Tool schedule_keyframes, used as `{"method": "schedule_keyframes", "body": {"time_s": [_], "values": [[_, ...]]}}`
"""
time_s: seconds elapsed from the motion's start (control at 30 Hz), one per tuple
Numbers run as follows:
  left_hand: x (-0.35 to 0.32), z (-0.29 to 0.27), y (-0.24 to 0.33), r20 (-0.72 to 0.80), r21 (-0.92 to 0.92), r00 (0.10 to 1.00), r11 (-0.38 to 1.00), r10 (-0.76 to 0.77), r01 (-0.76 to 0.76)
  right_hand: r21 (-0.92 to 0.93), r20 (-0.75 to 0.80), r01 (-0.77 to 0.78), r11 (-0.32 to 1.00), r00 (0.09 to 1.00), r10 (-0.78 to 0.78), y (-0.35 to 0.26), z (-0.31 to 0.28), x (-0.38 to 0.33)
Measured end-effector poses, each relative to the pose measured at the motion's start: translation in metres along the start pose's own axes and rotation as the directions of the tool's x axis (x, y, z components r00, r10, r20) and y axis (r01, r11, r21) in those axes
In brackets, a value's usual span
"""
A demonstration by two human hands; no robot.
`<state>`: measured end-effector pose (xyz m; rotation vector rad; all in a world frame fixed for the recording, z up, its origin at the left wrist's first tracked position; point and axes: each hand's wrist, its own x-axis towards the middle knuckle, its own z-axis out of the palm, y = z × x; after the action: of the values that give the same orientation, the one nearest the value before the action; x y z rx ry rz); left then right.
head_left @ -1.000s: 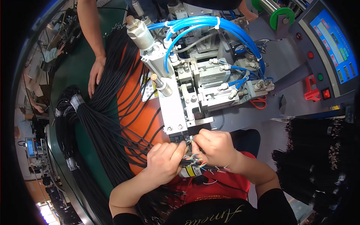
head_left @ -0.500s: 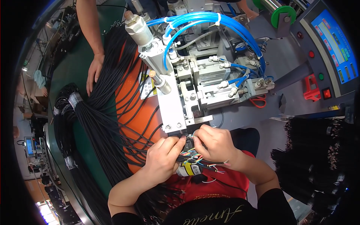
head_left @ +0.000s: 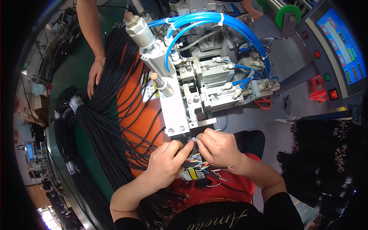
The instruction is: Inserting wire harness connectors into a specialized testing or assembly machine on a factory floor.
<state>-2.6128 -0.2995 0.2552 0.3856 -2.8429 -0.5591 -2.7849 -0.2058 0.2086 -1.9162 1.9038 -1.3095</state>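
Observation:
Just in front of the machine's silver front block (head_left: 175, 111), my two hands meet fingertip to fingertip. My left hand (head_left: 165, 158) is closed, thumb and forefinger pinching at thin coloured wires (head_left: 194, 140) on a cable end. My right hand (head_left: 219, 147) pinches the same wires from the other side; the exact grip is partly hidden by the fingers. Below them, several black cables with stripped, multicoloured wire ends (head_left: 203, 166) poke out under my right hand. A white and yellow label (head_left: 194, 173) shows beneath these ends.
Thick bundles of black cable (head_left: 97, 126) cross the orange surface (head_left: 132, 97) and green table (head_left: 86, 142) on the left. Another person's hand (head_left: 96, 74) rests by them. Blue air hoses (head_left: 230, 23) arch over the machine. A control screen (head_left: 341, 44) stands right, above hanging cables (head_left: 314, 161).
My hands stay at the same spot before the machine. The left finger and thumb have shifted slightly at the wires, and the whole view has moved a little.

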Motion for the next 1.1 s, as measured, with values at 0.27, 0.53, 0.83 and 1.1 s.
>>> {"method": "schedule_keyframes", "body": {"time_s": [0.27, 0.53, 0.83, 1.1], "values": [[0.002, -0.003, 0.000, 0.037, 0.002, 0.999, 1.000, 0.018, -0.019, -0.010, 0.006, 0.004, 1.000, 1.000, -0.004, 0.000, -0.001, -0.001], [0.010, -0.013, 0.007, 0.150, 0.131, 0.985, 0.986, 0.085, -0.105, -0.123, 0.165, 0.085, 0.989, 0.984, -0.064, -0.003, -0.013, 0.009], [0.013, -0.011, 0.007, 0.149, 0.161, 0.985, 0.980, 0.091, -0.115, 0.089, 0.170, -0.036, 0.995, 0.985, 0.020, 0.012, -0.011, 0.012], [0.015, -0.014, 0.002, 0.137, 0.163, 0.989, 0.983, 0.064, -0.086, 0.138, 0.190, -0.148, 0.979, 0.974, 0.120, 0.012, -0.010, 0.019]]}}
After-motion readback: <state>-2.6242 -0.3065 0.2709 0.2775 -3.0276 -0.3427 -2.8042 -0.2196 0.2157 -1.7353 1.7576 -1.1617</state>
